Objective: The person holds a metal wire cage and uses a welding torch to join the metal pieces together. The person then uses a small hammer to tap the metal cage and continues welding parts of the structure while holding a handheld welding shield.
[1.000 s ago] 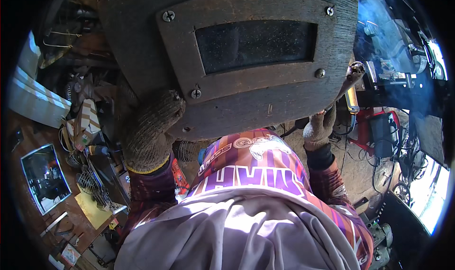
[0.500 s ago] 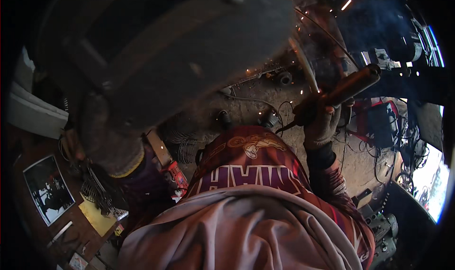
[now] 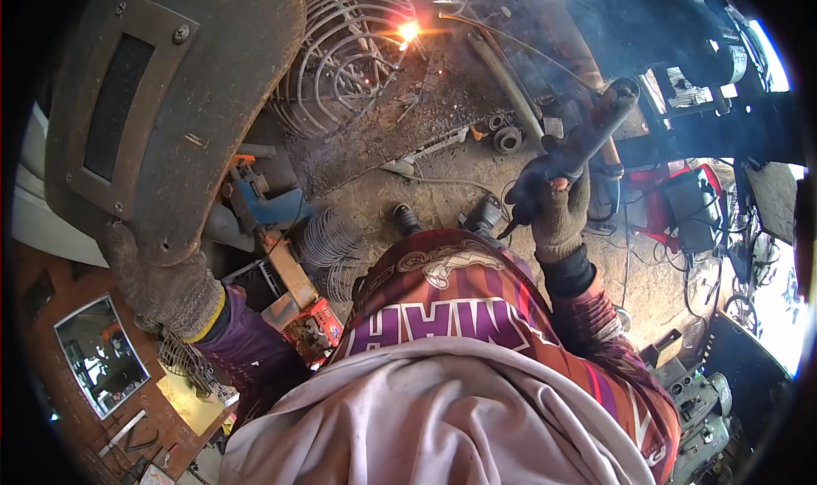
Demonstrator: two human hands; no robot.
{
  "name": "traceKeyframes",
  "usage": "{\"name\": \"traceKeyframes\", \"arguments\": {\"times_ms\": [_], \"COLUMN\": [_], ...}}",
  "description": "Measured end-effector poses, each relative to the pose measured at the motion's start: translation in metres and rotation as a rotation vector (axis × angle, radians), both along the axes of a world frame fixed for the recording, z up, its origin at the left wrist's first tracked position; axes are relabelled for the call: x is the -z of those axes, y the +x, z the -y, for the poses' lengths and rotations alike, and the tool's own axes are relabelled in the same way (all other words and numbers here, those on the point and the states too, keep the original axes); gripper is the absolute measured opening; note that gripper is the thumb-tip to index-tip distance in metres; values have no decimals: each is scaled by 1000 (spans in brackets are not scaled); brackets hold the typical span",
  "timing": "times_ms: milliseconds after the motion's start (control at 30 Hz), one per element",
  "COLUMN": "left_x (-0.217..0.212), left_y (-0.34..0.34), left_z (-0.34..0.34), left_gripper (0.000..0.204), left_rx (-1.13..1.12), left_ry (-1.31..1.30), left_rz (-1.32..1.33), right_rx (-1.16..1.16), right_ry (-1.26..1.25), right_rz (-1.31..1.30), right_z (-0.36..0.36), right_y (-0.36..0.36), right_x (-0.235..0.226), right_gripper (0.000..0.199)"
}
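Note:
My gloved left hand (image 3: pixel 166 288) is closed on the lower end of a dark hand-held welding shield (image 3: pixel 225 85), which has a rectangular viewing window and stands off to the left. In my gloved right hand (image 3: pixel 562 217) is an electrode holder (image 3: pixel 587 140). A thin welding electrode (image 3: pixel 532 48) runs from it toward the far left, its tip glowing faintly. A round wire frame of curved metal rods (image 3: pixel 319 68) lies on a dark metal work surface (image 3: pixel 328 163). On its right side a spot (image 3: pixel 409 31) glows brightly, apart from the electrode tip.
Smoke drifts at the far right. Metal pipes (image 3: pixel 502 77) and a ring-shaped part (image 3: pixel 508 139) lie beyond my right hand. Stacked wire rings (image 3: pixel 328 238) sit near my feet. A red and black machine (image 3: pixel 681 204) with cables stands right; a brown board (image 3: pixel 42 332) is at left.
The shield has swung left, uncovering the wire frame and the glowing spot. The flying sparks are gone and the view is brighter. My right hand and the holder have shifted slightly left.

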State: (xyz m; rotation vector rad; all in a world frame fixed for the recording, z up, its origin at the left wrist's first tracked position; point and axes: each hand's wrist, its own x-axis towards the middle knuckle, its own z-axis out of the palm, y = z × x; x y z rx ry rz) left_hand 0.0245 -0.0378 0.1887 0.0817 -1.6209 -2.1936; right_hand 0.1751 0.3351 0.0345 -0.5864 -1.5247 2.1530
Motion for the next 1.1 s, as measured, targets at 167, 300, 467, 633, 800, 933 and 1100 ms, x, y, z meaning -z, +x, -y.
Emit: {"name": "traceKeyframes", "arguments": {"times_ms": [167,300,467,633,800,933,1100], "left_x": [-10,5,22,32,42,36,58], "left_y": [11,8,14,32,11,0,16], "left_z": [-24,25,-3,-51,-71,-64,-74], "left_gripper": [43,44,43,48,53,51,49], "left_rx": [-106,231,493,895,1317,1563,1691], "left_ry": [-30,96,253,75,114,70,140], "left_rz": [-4,-23,43,270,321,257,215], "right_rx": [-31,-71,22,51,225,343,361], "right_ry": [48,-19,85,66,-49,-39,-11], "right_rz": [-95,-73,-34,-136,-157,-150,-204], "right_z": [-6,-10,-1,25,37,67,93], "right_y": [0,6,9,21,57,77,100], "right_x": [5,3,-5,-21,-21,-25,-42], "right_gripper": [70,80,77,85,91,80,64]}}
